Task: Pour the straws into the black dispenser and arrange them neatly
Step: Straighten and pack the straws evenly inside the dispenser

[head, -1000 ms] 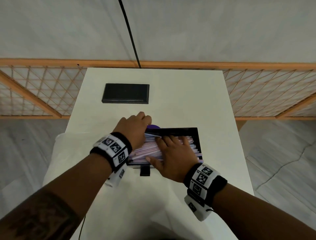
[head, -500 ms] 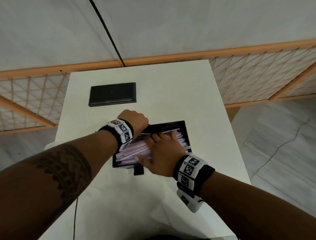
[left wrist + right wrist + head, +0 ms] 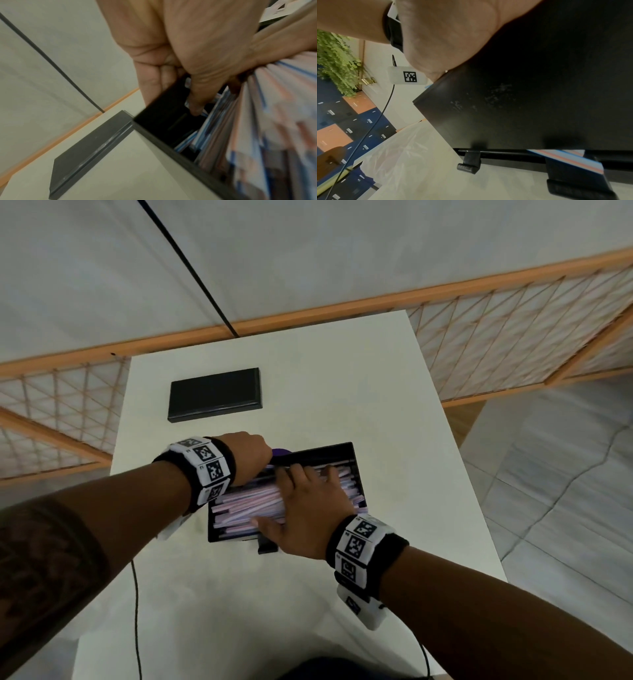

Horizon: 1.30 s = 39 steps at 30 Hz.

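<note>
On the white table, near its middle, stands the black dispenser, open-topped and filled with paper-wrapped straws lying lengthwise, left to right. The right hand lies flat on the pile, its 4 fingers straight and slightly spread, thumb out along the near edge. The left hand reaches into the far-left corner; the left wrist view shows its fingers curled downward among the straw ends against the inner wall. Farther away, to the left, a flat black lid lies apart from the dispenser.
</note>
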Available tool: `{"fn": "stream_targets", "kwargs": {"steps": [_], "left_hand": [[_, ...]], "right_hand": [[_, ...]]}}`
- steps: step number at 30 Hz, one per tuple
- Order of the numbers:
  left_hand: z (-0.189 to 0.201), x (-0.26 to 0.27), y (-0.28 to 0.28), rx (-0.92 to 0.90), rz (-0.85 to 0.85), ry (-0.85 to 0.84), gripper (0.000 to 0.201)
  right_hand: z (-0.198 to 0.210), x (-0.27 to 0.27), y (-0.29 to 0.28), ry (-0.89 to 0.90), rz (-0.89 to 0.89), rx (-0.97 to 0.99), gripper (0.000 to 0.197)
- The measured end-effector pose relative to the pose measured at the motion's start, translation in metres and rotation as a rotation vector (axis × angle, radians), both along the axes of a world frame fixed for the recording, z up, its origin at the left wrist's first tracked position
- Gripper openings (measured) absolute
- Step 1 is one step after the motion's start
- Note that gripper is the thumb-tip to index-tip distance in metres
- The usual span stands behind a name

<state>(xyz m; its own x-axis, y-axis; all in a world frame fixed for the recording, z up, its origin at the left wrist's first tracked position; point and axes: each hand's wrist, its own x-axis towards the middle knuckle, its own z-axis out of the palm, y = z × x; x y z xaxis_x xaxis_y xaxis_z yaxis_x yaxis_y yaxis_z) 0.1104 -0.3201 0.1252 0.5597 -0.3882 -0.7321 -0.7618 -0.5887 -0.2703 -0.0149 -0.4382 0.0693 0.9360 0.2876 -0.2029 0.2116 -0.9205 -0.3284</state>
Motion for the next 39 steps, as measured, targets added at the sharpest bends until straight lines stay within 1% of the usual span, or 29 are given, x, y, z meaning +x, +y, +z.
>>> {"fn": "stream_targets", "kwargs": {"steps": [5, 8, 11, 13, 15, 17, 20, 23, 26, 28, 30, 32, 34, 36, 39], "left_hand": [[0.003, 0.000, 0.012, -0.030, 0.070, 0.026, 0.028], [0.005, -0.001, 0.018, -0.053, 0.068, 0.026, 0.036], [0.014, -0.005, 0.023, -0.051, 0.071, 0.004, 0.032], [0.027, -0.006, 0.026, -0.017, 0.013, -0.038, 0.028], [0.043, -0.006, 0.034, 0.014, -0.076, -0.128, 0.024], [0.061, -0.007, 0.041, 0.039, -0.126, -0.213, 0.020], [0.089, -0.012, 0.051, 0.076, -0.069, -0.298, 0.022], [0.121, -0.020, 0.072, 0.026, 0.013, -0.385, 0.023], [0.139, -0.029, 0.092, -0.023, 0.099, -0.424, 0.030], [0.133, -0.035, 0.094, -0.006, 0.133, -0.403, 0.030], [0.113, -0.040, 0.096, -0.021, 0.164, -0.390, 0.026], [0.089, -0.039, 0.100, -0.045, 0.220, -0.396, 0.024], [0.073, -0.035, 0.107, -0.083, 0.312, -0.397, 0.023], [0.065, -0.034, 0.112, -0.124, 0.388, -0.385, 0.021], [0.061, -0.038, 0.113, -0.161, 0.415, -0.368, 0.020]], "right_hand": [[0.000, 0.001, 0.009, -0.002, -0.033, -0.016, 0.094], [0.000, 0.001, 0.011, 0.028, -0.030, -0.036, 0.096], [0.001, 0.002, 0.012, 0.035, -0.041, -0.066, 0.099], [0.002, 0.007, 0.011, 0.060, -0.045, -0.091, 0.102], [0.003, 0.012, 0.011, 0.082, -0.045, -0.102, 0.102], [0.004, 0.014, 0.011, 0.090, -0.047, -0.097, 0.102], [0.005, 0.013, 0.011, 0.084, -0.047, -0.100, 0.103], [0.004, 0.012, 0.010, 0.073, -0.050, -0.092, 0.101], [0.003, 0.011, 0.011, 0.017, -0.044, -0.077, 0.095], [0.003, 0.009, 0.011, -0.037, -0.020, -0.065, 0.089], [0.001, 0.006, 0.009, -0.092, -0.022, -0.054, 0.085], [-0.003, 0.001, 0.004, -0.152, -0.063, -0.035, 0.080], [-0.006, -0.003, -0.002, -0.180, -0.105, -0.008, 0.076], [-0.007, -0.004, -0.008, -0.174, -0.127, 0.025, 0.072], [-0.006, -0.003, -0.013, -0.244, -0.146, 0.149, 0.055]]}}
